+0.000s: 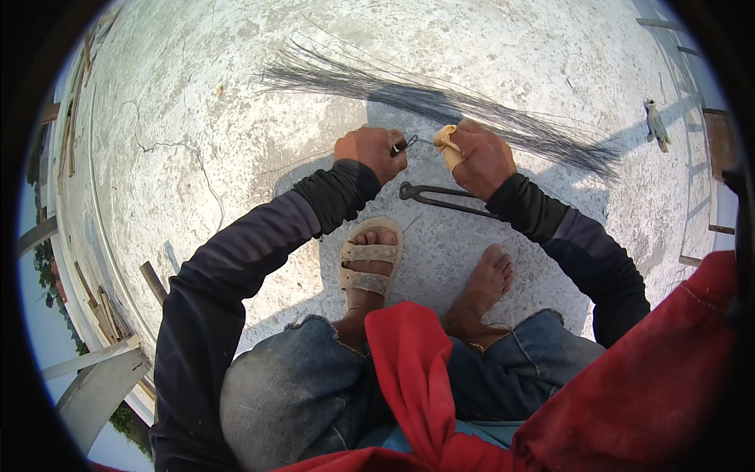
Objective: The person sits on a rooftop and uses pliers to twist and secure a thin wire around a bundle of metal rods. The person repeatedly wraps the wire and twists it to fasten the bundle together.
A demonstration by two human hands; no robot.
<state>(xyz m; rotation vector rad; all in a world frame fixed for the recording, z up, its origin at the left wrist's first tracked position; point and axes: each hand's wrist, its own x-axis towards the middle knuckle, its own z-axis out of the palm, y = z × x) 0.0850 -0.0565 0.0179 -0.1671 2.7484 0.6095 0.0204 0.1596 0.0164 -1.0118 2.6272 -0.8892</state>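
Note:
My left hand [370, 153] pinches a thin dark tie wire [414, 139] bent into a small loop at the fingertips. Across a short gap, my right hand [488, 160] is closed around the same wire, with a tan finger cover [452, 154] over one or more of its fingers. Steel end-cutting pincers [408, 190] lie on the concrete below the hands, their handle ends reaching under the right wrist. Just beyond both hands a long bundle of straight tie wires [330, 79] is spread on the floor, partly in shadow.
A kinked loose wire [203, 168] lies to the left on the rough concrete floor [194, 71]. A grey glove [656, 125] rests at the far right. Timber pieces [100, 312] and a thin pale pipe [97, 194] line the left edge. My sandalled foot [370, 259] and other foot [485, 283] are close below.

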